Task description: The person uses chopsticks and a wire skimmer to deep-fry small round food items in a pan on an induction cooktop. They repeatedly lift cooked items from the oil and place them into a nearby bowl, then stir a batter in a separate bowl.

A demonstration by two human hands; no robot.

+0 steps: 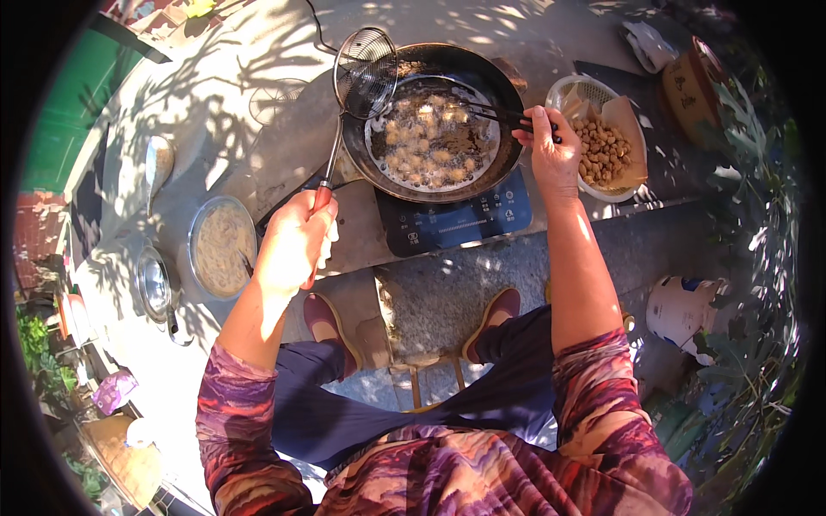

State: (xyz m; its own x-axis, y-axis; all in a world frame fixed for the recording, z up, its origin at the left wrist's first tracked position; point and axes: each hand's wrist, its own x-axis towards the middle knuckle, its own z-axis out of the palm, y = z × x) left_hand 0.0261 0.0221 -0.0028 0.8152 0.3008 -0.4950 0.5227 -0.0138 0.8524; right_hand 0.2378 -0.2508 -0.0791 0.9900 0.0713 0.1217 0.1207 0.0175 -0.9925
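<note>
My left hand (298, 240) grips the red handle of a wire skimmer (366, 73), whose mesh bowl is raised over the left rim of a black wok (514, 151). Small battered pieces (419, 145) bubble in the oil inside it. Black chopsticks or tongs (497, 114) are held in my right hand (554, 151) at the wok's right rim, their tips reaching over the oil. Beneath the wok is an induction cooktop (455, 222). To the right, a white basket (568, 85) lined with brown paper holds browned fried pieces (601, 151).
At left stand a glass bowl of battered food (222, 245), a metal bowl (155, 284), a ladle (175, 329) and a spoon-like scoop (158, 166). A brown ceramic pot (690, 93) is at the upper right, with a white bucket (681, 309) below it, beside leafy branches.
</note>
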